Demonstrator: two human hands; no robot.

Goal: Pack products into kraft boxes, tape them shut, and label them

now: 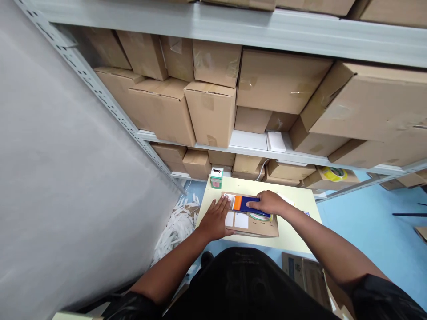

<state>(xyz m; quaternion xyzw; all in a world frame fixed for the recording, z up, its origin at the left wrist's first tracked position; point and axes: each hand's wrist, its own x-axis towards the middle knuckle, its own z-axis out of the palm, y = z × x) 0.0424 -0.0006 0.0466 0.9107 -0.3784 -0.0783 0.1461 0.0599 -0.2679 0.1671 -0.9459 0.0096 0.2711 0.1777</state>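
Because the left hand (pixel 216 218) lies flat on the left end of the cardboard carton (pixel 255 229), thumb splayed out by the near edge and nothing pinched, the box looks well braced. Carton sits on the cream tabletop (pixel 293 233), left and centre portion, long side facing near. Right hand (pixel 267 203) is wrapped round the blue-and-orange tape dispenser (pixel 245 204), thumb on top, over the carton's far half; orange end points left, just beside the left fingertips. Can't tell how hard it squeezes, or whether tape is stuck down.

To do this well, I'd judge: dispenser square to the carton's long edge, even downward pressure, steady pull. Left fingers should clear the orange end, likely where the cutting edge is; bracing from farther left or near would be safer. White labels (pixel 241 220) on the near half shouldn't get covered. Small green-and-white box (pixel 216 179) stands beyond the carton's far-left corner, out of the way.
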